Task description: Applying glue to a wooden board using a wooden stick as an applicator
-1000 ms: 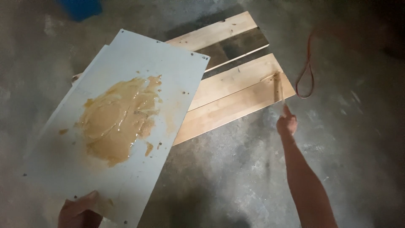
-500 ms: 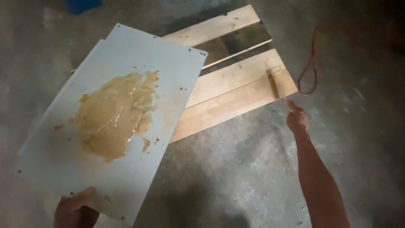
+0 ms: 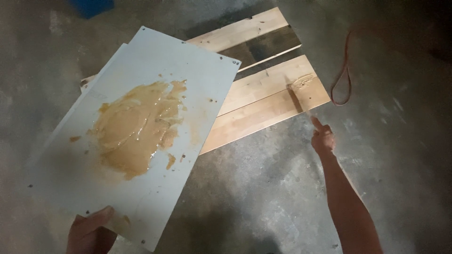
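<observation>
The left hand (image 3: 89,230) gripped the near edge of the white panel (image 3: 141,155), thumb on the upper face, fingers hidden beneath. The panel was held tilted above the concrete floor (image 3: 263,197), its far corner overlapping the wooden boards (image 3: 263,101). A second pale sheet edge showed just behind the panel's left side; whether the two touched could not be determined.

A wide patch of tan paste (image 3: 136,131) sat on the middle of the panel, wet-looking, with small spatters around it. Over the last second the panel had been drawn slightly nearer and to the left, exposing more of the boards. The paste patch had kept its outline, so no run-off was evident at this tilt.

The right hand (image 3: 322,138) was extended towards the boards. It had travelled lower and to the right within the view and now hovered just off the near right corner of the boards, apart from the wood. It appeared loosely curled with one finger pointing forward; whether it held a thin tool could not be told, as the frame was too blurred there. A smear of paste (image 3: 303,82) marked the board end nearest that hand.

A red cord (image 3: 341,80) lay looped on the floor beyond the boards, well apart from both hands. A blue object (image 3: 92,7) sat at the top edge.

Judgement: paste application was in hand on the board end, with the supply remaining on the panel.
</observation>
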